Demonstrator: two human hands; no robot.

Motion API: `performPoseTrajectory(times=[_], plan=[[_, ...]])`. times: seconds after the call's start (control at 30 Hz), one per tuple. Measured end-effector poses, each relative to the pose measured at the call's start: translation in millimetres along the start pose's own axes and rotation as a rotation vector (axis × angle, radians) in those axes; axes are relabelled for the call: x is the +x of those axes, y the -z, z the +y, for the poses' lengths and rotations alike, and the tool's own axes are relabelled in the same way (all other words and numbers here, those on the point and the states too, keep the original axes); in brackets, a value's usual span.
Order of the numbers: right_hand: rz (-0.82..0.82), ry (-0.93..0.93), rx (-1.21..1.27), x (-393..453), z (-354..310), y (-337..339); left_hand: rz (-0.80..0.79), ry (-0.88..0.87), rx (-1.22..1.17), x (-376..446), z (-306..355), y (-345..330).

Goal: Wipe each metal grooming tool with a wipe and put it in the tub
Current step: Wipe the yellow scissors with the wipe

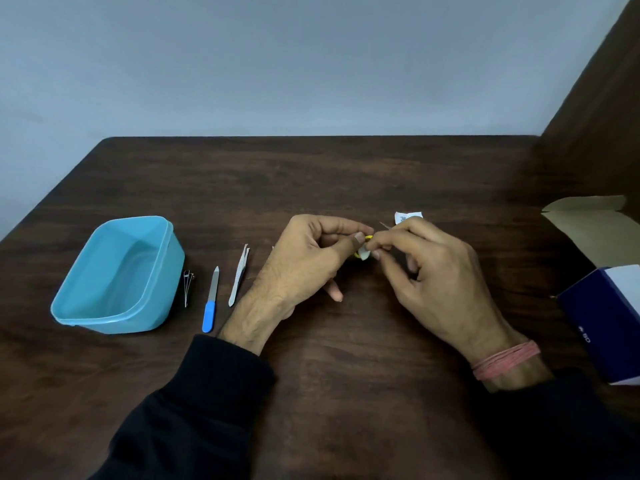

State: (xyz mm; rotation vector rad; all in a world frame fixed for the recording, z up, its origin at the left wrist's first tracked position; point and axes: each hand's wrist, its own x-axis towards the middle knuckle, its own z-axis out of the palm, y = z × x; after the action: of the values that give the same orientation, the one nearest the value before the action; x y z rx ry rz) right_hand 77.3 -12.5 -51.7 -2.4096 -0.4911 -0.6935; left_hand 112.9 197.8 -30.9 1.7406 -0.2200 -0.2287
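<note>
- Two black sleeves (194,410) are lying nearest the camera, reaching forward over the dark wooden table (346,174).
- The left hand (304,268) is pinching a small yellow-handled tool (369,238) between thumb and curled forefinger; only a sliver of yellow is showing between the fingertips.
- The right hand (433,275), wearing a pink thread band (507,360) at the wrist, is pinching a small white wipe (363,252) against that tool; a thin metal tip is poking out just above its fingers.
- A torn white sachet (408,216) is lying just behind the right hand.
- The blue tub (114,320) is sitting well left of the hands, with nothing showing inside.
- Between tub and left hand, a nail clipper (188,287), a blue-handled nail file (211,301) and tweezers (239,275) are lying side by side.
- An open blue-and-white box (602,320) is sitting at the right edge.
</note>
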Motion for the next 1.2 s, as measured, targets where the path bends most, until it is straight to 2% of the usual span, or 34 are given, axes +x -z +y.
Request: performPoseTrajectory(times=[0.23, 0.37, 0.87, 1.07, 1.2], plan=[[0.003, 0.058, 0.059, -4.1, -1.2, -2.3, 0.070, 0.029, 0.004, 3.0, -6.2, -1.4], [0.051, 0.009, 0.036, -4.5, 1.0, -4.4, 0.083, 0.018, 0.006, 1.8, -3.4, -3.9], [0.064, -0.029, -0.015, -3.3, 0.6, -3.6, 0.079, 0.036, 0.061, -0.2, -3.9, -2.7], [0.124, -0.142, -0.044, 0.1, 5.1, 4.8, 0.099, 0.044, 0.041, -0.3, -3.5, -4.3], [0.171, -0.245, 0.004, -0.6, 9.0, 9.7, 0.127, 0.040, -0.057, -0.7, -2.0, -4.7]])
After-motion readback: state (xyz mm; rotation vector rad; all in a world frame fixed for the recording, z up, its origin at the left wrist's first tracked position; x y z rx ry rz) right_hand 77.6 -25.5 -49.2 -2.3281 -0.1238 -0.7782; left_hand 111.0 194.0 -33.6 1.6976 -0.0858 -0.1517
